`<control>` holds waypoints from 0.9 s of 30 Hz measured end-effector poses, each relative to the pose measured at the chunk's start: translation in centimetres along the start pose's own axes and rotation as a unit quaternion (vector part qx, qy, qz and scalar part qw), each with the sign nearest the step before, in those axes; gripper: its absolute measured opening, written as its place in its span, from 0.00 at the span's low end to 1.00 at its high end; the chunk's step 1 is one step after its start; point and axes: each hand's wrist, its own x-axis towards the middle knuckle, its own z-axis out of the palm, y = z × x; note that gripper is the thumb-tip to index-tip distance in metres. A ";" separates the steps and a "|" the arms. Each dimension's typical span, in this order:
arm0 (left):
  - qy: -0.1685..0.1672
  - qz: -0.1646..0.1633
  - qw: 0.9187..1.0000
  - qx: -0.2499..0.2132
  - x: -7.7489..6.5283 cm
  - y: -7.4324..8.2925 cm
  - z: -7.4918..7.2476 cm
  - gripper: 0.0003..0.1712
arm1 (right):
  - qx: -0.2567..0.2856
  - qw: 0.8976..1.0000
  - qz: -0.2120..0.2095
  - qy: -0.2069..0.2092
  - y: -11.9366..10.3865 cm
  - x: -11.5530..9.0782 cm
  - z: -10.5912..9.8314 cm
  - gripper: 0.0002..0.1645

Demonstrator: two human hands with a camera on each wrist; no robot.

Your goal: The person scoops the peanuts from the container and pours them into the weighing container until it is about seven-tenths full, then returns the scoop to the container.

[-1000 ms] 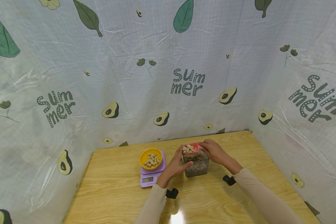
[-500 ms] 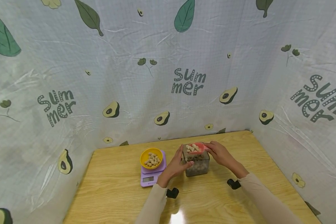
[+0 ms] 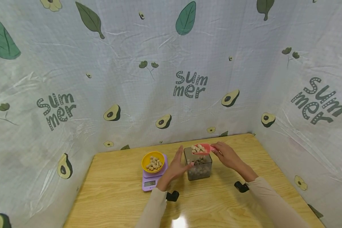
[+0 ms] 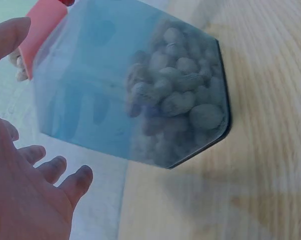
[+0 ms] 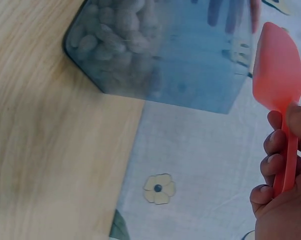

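My right hand grips the handle of a red scoop, its fingers curled round it in the right wrist view. Peanuts fill the scoop, which is held above a clear grey-tinted plastic container. More peanuts lie in the container's lower part. Left of the container is my left hand, its fingers spread; in the left wrist view a gap shows between fingertips and container wall. A yellow bowl with several peanuts sits on a purple kitchen scale, left of that hand.
The wooden table carries everything. A white printed sheet hangs along its back and both sides. The scale's lit display faces the near edge, beside my left wrist.
The loaded scoop has risen out of the container's mouth and shifted right with my right hand. My left hand has eased slightly away from the container's side.
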 end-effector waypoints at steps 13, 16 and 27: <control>0.041 0.012 0.999 -0.007 -1.9 1.1 -3.9 0.57 | -0.004 1.000 -0.031 0.000 -2.1 1.7 -2.1 0.15; 0.057 0.019 0.998 -0.004 -2.4 1.0 -5.0 0.56 | 0.000 0.999 -0.034 0.000 -2.6 2.4 -2.3 0.15; 0.124 0.020 0.992 0.011 -3.8 -0.7 -8.7 0.53 | 0.019 1.000 -0.017 -0.014 -4.8 4.7 -2.4 0.19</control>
